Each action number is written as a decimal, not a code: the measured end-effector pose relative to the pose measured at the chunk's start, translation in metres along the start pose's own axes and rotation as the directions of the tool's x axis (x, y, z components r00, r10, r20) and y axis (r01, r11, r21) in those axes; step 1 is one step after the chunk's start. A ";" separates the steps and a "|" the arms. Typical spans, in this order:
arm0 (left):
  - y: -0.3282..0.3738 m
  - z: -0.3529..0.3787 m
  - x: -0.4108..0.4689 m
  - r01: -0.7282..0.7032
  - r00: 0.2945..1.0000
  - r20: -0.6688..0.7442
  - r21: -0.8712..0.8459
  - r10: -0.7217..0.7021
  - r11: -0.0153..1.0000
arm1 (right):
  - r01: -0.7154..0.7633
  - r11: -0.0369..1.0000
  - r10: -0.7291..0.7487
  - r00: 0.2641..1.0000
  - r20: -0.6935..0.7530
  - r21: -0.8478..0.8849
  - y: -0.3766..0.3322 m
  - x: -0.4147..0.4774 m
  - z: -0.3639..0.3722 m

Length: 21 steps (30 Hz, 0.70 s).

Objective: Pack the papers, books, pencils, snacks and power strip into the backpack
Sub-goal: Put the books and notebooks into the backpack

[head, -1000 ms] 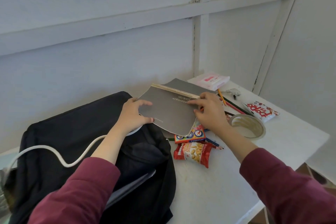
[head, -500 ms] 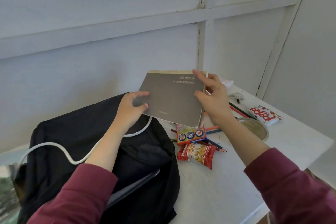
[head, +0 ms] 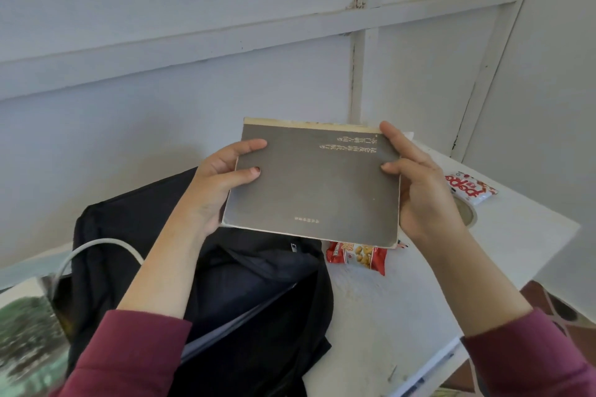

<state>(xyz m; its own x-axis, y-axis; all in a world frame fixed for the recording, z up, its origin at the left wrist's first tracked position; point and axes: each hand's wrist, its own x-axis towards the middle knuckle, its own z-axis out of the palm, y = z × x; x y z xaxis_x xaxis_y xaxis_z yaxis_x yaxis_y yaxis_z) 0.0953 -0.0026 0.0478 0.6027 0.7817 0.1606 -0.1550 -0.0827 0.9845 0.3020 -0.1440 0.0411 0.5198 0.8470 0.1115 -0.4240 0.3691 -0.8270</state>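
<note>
I hold a grey book (head: 314, 184) up in the air above the table, cover facing me. My left hand (head: 219, 185) grips its left edge and my right hand (head: 419, 187) grips its right edge. Below it lies the black backpack (head: 245, 293) with its main compartment unzipped and open. A white cord (head: 96, 246) of the power strip arcs out over the backpack's left side. A red peanut snack packet (head: 358, 256) lies on the table just right of the backpack. A red and white snack packet (head: 471, 187) lies at the far right. The pencils are hidden behind the book.
A roll of tape (head: 466, 213) sits partly hidden behind my right wrist. The white table (head: 387, 325) ends at a front edge on the lower right. A picture-covered pad (head: 29, 335) lies at the left edge. A white panelled wall stands close behind the table.
Both hands have lifted the book from the table, tilted it upright and brought it towards me and over the backpack. The colourful pencil box is now hidden behind the book.
</note>
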 end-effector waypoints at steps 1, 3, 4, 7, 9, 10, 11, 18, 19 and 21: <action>0.003 0.001 -0.004 0.006 1.000 -0.029 -0.030 -0.006 1.000 | -0.007 1.000 0.007 1.000 0.018 -0.005 0.001 -0.005 -0.001; 0.009 0.002 -0.014 0.017 0.998 -0.064 -0.060 -0.021 0.998 | -0.053 0.997 0.056 0.996 0.070 -0.047 0.005 -0.015 -0.007; 0.011 0.002 -0.019 0.021 0.997 -0.072 -0.055 -0.025 0.998 | -0.090 0.992 0.098 0.990 0.100 -0.084 0.007 -0.021 -0.010; 0.016 0.002 -0.036 0.023 0.996 -0.086 -0.002 -0.023 1.000 | -0.190 0.968 0.218 0.960 0.174 -0.165 0.019 -0.041 -0.018; 0.017 0.001 -0.048 0.030 0.998 -0.064 0.047 -0.027 0.998 | -0.230 0.954 0.267 0.943 0.199 -0.193 0.027 -0.054 -0.022; 0.017 0.001 -0.054 0.036 0.998 -0.046 0.071 -0.033 0.997 | -0.258 0.949 0.291 0.937 0.194 -0.180 0.031 -0.060 -0.022; 0.016 -0.001 -0.060 0.044 0.999 -0.024 0.097 -0.042 0.994 | -0.288 0.946 0.314 0.931 0.189 -0.151 0.034 -0.066 -0.023; 0.006 -0.002 -0.099 0.059 0.998 0.019 0.218 -0.065 0.974 | -0.351 0.936 0.345 0.930 0.126 0.027 0.056 -0.112 -0.021; 0.003 -0.002 -0.107 0.066 0.996 0.038 0.242 -0.078 0.968 | -0.351 0.936 0.346 0.933 0.097 0.035 0.060 -0.118 -0.022; -0.006 -0.006 -0.127 0.055 0.989 0.109 0.338 -0.097 0.940 | -0.348 0.937 0.347 0.937 0.036 0.035 0.068 -0.130 -0.024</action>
<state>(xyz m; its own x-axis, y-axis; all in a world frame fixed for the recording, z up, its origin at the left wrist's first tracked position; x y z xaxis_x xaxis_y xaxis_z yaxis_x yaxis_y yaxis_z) 0.0153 -0.0973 0.0208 0.6967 0.7139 0.0712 0.1518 -0.2436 0.9579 0.2237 -0.2388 -0.0429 0.3135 0.9355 -0.1628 -0.6045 0.0644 -0.7940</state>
